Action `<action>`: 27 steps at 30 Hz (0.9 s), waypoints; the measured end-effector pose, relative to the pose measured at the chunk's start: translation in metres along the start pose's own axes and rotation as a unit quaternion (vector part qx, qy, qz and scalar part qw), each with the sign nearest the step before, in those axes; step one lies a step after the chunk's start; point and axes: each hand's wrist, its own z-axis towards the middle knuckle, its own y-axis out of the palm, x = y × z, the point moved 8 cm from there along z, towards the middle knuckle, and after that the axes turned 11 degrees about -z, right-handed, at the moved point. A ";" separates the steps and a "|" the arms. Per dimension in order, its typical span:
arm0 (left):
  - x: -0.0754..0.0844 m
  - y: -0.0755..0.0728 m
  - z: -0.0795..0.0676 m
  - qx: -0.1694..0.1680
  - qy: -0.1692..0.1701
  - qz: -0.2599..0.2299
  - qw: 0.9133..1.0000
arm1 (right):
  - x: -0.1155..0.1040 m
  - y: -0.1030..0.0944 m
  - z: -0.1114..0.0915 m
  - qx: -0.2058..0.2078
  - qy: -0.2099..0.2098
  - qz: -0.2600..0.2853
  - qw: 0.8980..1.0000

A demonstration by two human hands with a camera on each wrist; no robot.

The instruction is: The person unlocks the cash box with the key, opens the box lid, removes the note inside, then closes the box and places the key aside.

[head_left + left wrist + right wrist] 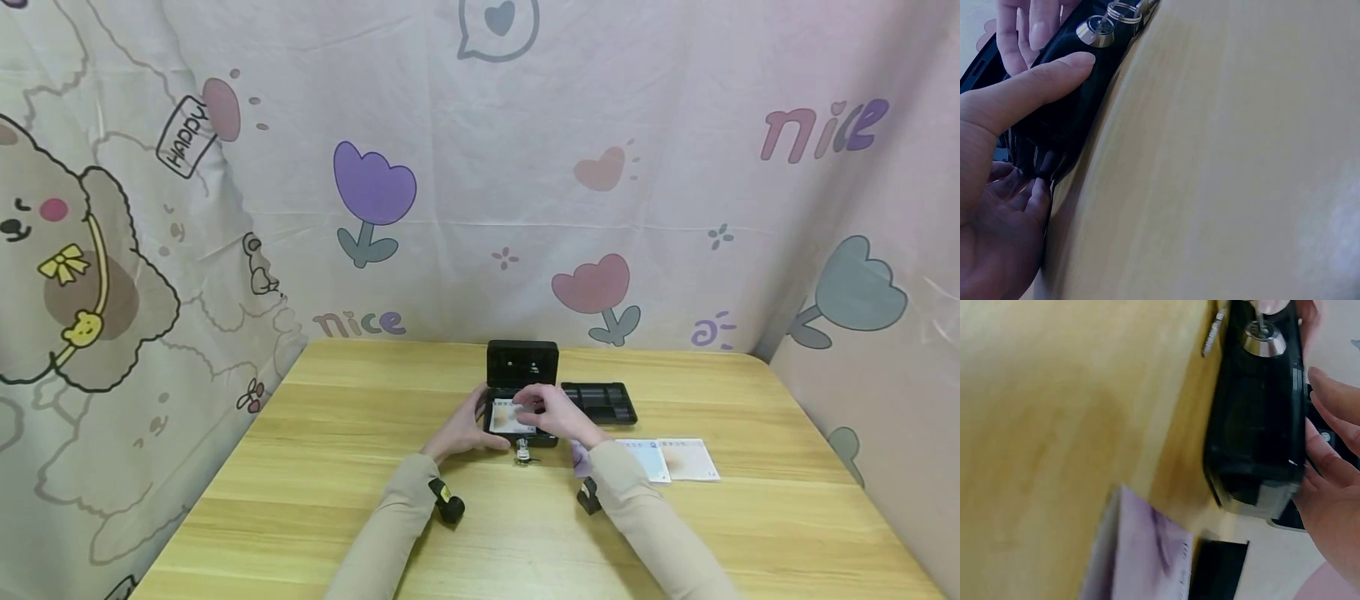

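Note:
A small black cash box (pixel 547 440) stands with its lid (pixel 522 363) raised at the back. Pale printed paper notes (pixel 507 417) lie inside it. My left hand (pixel 459 432) grips the box at its left side, with the thumb (pixel 1054 78) along the front wall and the other fingers round the corner. My right hand (pixel 561 417) reaches in over the right part of the notes, its fingers bent loosely downward. Keys on a ring (pixel 522 455) hang from the silver lock (pixel 1264 340) at the front.
A black compartment tray (pixel 634 412) lies just right of the box. In front of it are paper stacks: purple (pixel 581 461), partly under the right sleeve, light blue (pixel 654 461) and beige (pixel 692 460). A patterned curtain (pixel 465 275) hangs behind the wooden table (pixel 330 467).

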 end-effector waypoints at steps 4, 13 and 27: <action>0.000 0.000 -0.001 -0.002 0.002 0.000 1.000 | 0.004 0.005 0.005 -0.002 0.003 -0.007 1.000; -0.002 -0.001 -0.001 -0.001 -0.001 0.001 1.000 | 0.005 0.009 0.013 0.014 0.017 -0.038 0.999; 0.001 0.000 0.000 -0.001 -0.001 0.008 1.000 | 0.003 0.012 0.015 -0.002 0.040 -0.086 0.995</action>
